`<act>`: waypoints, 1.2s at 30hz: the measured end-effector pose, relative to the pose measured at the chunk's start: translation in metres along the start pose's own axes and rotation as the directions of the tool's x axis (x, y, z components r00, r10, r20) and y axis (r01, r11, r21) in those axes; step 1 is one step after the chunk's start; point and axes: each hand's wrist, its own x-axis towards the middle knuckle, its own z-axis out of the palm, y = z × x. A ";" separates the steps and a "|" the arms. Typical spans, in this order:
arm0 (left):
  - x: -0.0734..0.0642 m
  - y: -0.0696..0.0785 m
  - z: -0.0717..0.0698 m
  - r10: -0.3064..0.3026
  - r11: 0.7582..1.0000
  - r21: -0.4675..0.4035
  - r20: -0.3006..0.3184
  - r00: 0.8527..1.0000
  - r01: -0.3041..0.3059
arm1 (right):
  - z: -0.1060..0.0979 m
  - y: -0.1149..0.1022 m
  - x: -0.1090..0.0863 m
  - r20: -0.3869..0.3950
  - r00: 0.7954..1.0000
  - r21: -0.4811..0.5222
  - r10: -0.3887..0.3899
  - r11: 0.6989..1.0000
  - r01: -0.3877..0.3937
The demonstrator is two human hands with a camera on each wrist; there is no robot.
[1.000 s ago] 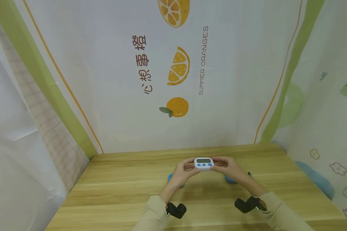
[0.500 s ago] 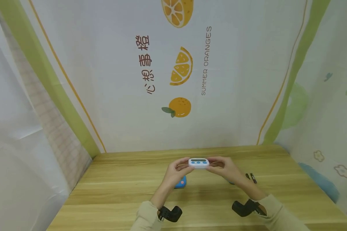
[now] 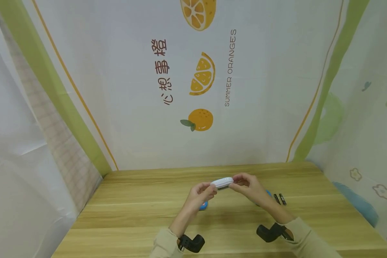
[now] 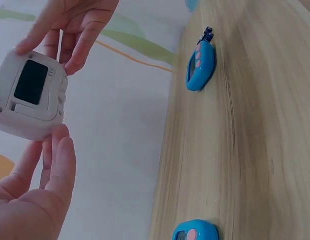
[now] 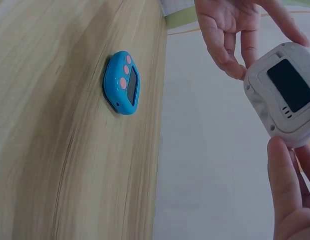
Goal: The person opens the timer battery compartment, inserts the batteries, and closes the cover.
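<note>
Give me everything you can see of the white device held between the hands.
The white device is a smooth, rounded, plastic-looking case. The wrist views show one face, with a dark rectangular panel, a few short slots beside it and small round holes near the edge; the opposite face is turned away. It is held above the wood-grained table, tilted, its ends pinched by the left hand and the right hand.
</note>
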 end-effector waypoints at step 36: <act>-0.011 0.013 0.013 0.137 0.990 0.063 -0.252 0.958 -0.125 | 0.003 -0.016 0.007 0.050 0.996 -0.057 -0.074 0.995 0.077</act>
